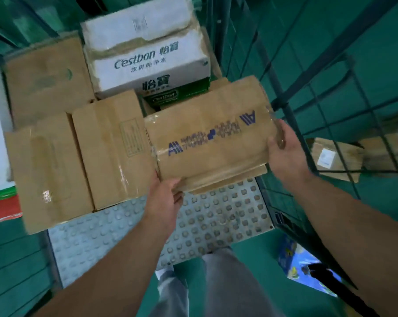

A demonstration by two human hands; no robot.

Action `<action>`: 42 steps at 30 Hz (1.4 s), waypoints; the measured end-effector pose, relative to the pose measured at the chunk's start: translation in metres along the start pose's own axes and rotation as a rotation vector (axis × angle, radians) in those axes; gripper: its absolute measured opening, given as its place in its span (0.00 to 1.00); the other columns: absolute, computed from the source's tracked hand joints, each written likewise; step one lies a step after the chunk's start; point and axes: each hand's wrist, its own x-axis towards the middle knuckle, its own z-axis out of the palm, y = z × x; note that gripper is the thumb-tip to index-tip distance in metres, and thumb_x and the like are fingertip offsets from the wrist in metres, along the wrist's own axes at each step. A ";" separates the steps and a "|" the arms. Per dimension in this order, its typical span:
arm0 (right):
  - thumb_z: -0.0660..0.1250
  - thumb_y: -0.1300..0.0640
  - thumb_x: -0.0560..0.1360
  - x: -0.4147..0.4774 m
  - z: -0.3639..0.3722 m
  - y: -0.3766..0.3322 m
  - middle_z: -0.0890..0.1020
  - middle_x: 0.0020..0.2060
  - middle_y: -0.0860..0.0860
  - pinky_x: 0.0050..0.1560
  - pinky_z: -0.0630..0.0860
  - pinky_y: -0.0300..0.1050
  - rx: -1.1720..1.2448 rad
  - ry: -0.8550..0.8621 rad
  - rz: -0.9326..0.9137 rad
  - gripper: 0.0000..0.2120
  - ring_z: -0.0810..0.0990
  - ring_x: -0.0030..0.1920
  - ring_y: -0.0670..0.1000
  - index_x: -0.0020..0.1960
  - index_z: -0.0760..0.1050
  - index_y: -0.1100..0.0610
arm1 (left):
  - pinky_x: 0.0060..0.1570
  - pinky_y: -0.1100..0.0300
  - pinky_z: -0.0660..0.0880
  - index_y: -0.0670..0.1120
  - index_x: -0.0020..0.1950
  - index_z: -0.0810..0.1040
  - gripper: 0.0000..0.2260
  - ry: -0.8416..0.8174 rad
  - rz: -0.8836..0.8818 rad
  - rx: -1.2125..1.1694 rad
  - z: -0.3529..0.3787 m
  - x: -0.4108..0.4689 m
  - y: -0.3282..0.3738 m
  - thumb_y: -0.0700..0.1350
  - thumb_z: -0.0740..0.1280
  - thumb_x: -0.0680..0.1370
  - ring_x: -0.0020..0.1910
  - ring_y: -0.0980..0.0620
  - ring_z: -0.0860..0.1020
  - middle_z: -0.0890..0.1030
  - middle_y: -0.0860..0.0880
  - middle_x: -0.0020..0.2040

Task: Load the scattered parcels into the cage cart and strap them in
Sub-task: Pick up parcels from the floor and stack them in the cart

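**Putting a box in the cart**

This is the loading step. The left grip (163, 197) holds the brown box (211, 138) at its near corner, with fingers tucked under. The right grip (284, 154) curls round its right end. The box is in the middle, tilted a bit, over the bumpy floor of the cage cart (216, 216). It is flat, tan and taped, with blue letters. Next, I think, it must go down in the gap at 3 o'clock of the tall brown boxes (111, 145). Straps come later.
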 end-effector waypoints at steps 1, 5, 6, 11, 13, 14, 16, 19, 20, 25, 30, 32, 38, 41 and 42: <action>0.60 0.49 0.84 0.014 0.002 -0.006 0.72 0.69 0.43 0.74 0.66 0.43 -0.017 0.011 -0.019 0.25 0.72 0.68 0.44 0.80 0.61 0.47 | 0.59 0.52 0.77 0.56 0.68 0.76 0.19 0.010 -0.004 -0.044 0.008 0.005 0.006 0.39 0.66 0.80 0.55 0.46 0.80 0.82 0.50 0.58; 0.59 0.55 0.85 0.049 0.006 -0.021 0.71 0.64 0.41 0.66 0.64 0.35 -0.035 -0.018 -0.048 0.24 0.69 0.63 0.41 0.80 0.61 0.49 | 0.43 0.56 0.75 0.47 0.60 0.79 0.14 0.094 -0.070 -0.190 0.036 0.017 0.029 0.40 0.68 0.75 0.43 0.50 0.79 0.83 0.49 0.50; 0.58 0.55 0.86 0.052 0.008 -0.021 0.71 0.65 0.40 0.67 0.64 0.36 -0.040 -0.024 -0.043 0.24 0.70 0.64 0.41 0.80 0.60 0.48 | 0.44 0.57 0.75 0.46 0.58 0.79 0.12 0.152 -0.096 -0.253 0.042 0.018 0.034 0.41 0.68 0.75 0.44 0.51 0.79 0.82 0.49 0.49; 0.59 0.52 0.85 0.061 0.025 -0.012 0.70 0.75 0.47 0.73 0.62 0.43 -0.043 0.015 -0.015 0.26 0.69 0.73 0.49 0.81 0.57 0.46 | 0.38 0.56 0.73 0.47 0.48 0.75 0.02 0.253 -0.246 -0.462 0.066 0.016 0.058 0.44 0.67 0.79 0.43 0.48 0.77 0.78 0.46 0.48; 0.59 0.51 0.85 0.063 0.028 -0.014 0.69 0.75 0.47 0.70 0.61 0.41 -0.062 0.048 -0.015 0.26 0.69 0.74 0.50 0.82 0.57 0.46 | 0.39 0.53 0.77 0.47 0.49 0.76 0.03 0.242 -0.254 -0.499 0.070 0.015 0.065 0.45 0.68 0.77 0.44 0.45 0.80 0.81 0.45 0.47; 0.59 0.50 0.85 0.061 0.029 -0.014 0.68 0.76 0.47 0.69 0.61 0.41 -0.075 0.065 -0.027 0.26 0.69 0.74 0.50 0.81 0.57 0.46 | 0.42 0.53 0.79 0.47 0.49 0.77 0.03 0.236 -0.234 -0.512 0.070 0.016 0.067 0.45 0.68 0.77 0.45 0.46 0.81 0.84 0.46 0.45; 0.58 0.47 0.85 0.056 0.032 -0.013 0.66 0.76 0.47 0.68 0.62 0.42 -0.100 0.080 -0.051 0.26 0.68 0.74 0.49 0.81 0.57 0.45 | 0.50 0.53 0.80 0.49 0.52 0.79 0.05 0.217 -0.131 -0.523 0.066 0.024 0.067 0.43 0.68 0.77 0.50 0.49 0.82 0.85 0.48 0.49; 0.59 0.46 0.84 0.051 0.042 -0.016 0.65 0.76 0.47 0.72 0.63 0.44 -0.062 0.081 -0.101 0.28 0.66 0.74 0.46 0.82 0.57 0.46 | 0.70 0.55 0.72 0.48 0.56 0.78 0.08 0.142 -0.009 -0.444 0.059 0.038 0.073 0.40 0.68 0.78 0.61 0.51 0.79 0.83 0.49 0.57; 0.60 0.47 0.84 0.053 0.046 -0.019 0.66 0.76 0.47 0.73 0.63 0.44 -0.036 0.079 -0.108 0.27 0.67 0.73 0.45 0.82 0.57 0.46 | 0.72 0.54 0.71 0.48 0.57 0.78 0.09 0.108 -0.015 -0.404 0.057 0.044 0.074 0.41 0.68 0.78 0.62 0.50 0.79 0.83 0.48 0.57; 0.61 0.53 0.84 0.092 0.062 -0.037 0.70 0.75 0.44 0.73 0.66 0.42 0.004 0.038 -0.096 0.26 0.69 0.72 0.44 0.81 0.59 0.47 | 0.74 0.51 0.68 0.47 0.69 0.73 0.20 -0.007 -0.025 -0.252 0.050 0.066 0.077 0.42 0.69 0.77 0.66 0.47 0.76 0.77 0.45 0.66; 0.60 0.51 0.84 0.114 0.055 -0.053 0.71 0.74 0.47 0.71 0.66 0.46 -0.240 -0.023 -0.068 0.24 0.71 0.72 0.52 0.79 0.60 0.43 | 0.71 0.43 0.71 0.50 0.59 0.74 0.11 -0.119 -0.051 -0.032 0.032 0.067 0.084 0.47 0.70 0.79 0.68 0.38 0.75 0.75 0.40 0.68; 0.62 0.48 0.83 0.106 0.050 -0.057 0.65 0.77 0.50 0.70 0.67 0.50 -0.382 -0.039 -0.060 0.27 0.69 0.73 0.57 0.80 0.58 0.42 | 0.63 0.45 0.78 0.50 0.63 0.75 0.11 -0.119 -0.016 0.166 0.024 0.059 0.084 0.49 0.68 0.81 0.61 0.41 0.80 0.80 0.44 0.63; 0.64 0.54 0.80 -0.058 0.057 -0.036 0.78 0.60 0.54 0.59 0.76 0.46 -0.525 -0.257 -0.352 0.16 0.77 0.57 0.52 0.67 0.74 0.54 | 0.44 0.59 0.77 0.48 0.48 0.82 0.03 -0.254 0.079 0.891 -0.046 -0.030 0.026 0.45 0.69 0.80 0.41 0.54 0.81 0.83 0.51 0.42; 0.65 0.49 0.81 -0.182 0.056 -0.011 0.81 0.49 0.45 0.42 0.74 0.42 -0.541 -0.794 -0.315 0.12 0.81 0.48 0.48 0.63 0.77 0.47 | 0.40 0.63 0.74 0.51 0.44 0.82 0.04 -0.463 0.116 1.326 -0.110 -0.066 -0.016 0.45 0.71 0.78 0.40 0.56 0.80 0.83 0.55 0.41; 0.66 0.47 0.80 -0.217 0.057 -0.002 0.82 0.49 0.45 0.43 0.73 0.42 -0.606 -0.911 -0.349 0.11 0.81 0.49 0.48 0.61 0.77 0.46 | 0.41 0.62 0.75 0.50 0.44 0.82 0.03 -0.532 0.135 1.471 -0.130 -0.074 -0.027 0.46 0.70 0.78 0.42 0.55 0.81 0.83 0.55 0.42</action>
